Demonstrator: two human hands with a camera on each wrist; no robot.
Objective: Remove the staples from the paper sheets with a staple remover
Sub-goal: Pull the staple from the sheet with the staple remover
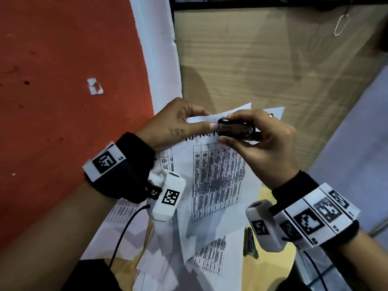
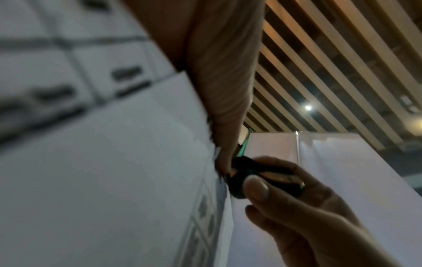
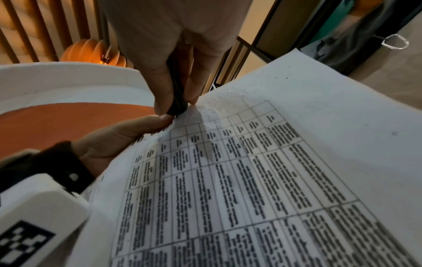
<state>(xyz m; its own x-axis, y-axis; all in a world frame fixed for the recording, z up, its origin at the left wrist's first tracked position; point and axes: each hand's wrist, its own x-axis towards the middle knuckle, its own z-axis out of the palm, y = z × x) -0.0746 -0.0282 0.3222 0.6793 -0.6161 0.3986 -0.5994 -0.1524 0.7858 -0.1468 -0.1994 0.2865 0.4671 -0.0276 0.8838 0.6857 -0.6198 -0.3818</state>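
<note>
**Black remover bites at the pinched corner**

Black plastic with metal inner parts, the staple remover sits squeezed narrow between the thumb and fingers of the right hand, its nose pushed against the top corner of the stapled paper sheets. The staple itself cannot be made out in any view. Directly beside the remover's nose, touching it, the thumb and fingers of the left hand pinch that same corner, holding the printed pages up off the surface.

The sheets look thin, light and floppy: away from the pinch they sag and curl, and the paper near the corner already looks rough and pitted in the right wrist view. Judged from that, the corner will tear easily, so the hold belongs close against the staple, as it is now, with the pull kept gentle. The remover is small, stiff and smooth-sided; a firm squeeze on its two flanks seems right.

Below the grip, loose paper sheets lie scattered, with a dark stapler among them. Beyond the grip spreads a wood-grain tabletop; to its left lies a red floor with a paper scrap.
</note>
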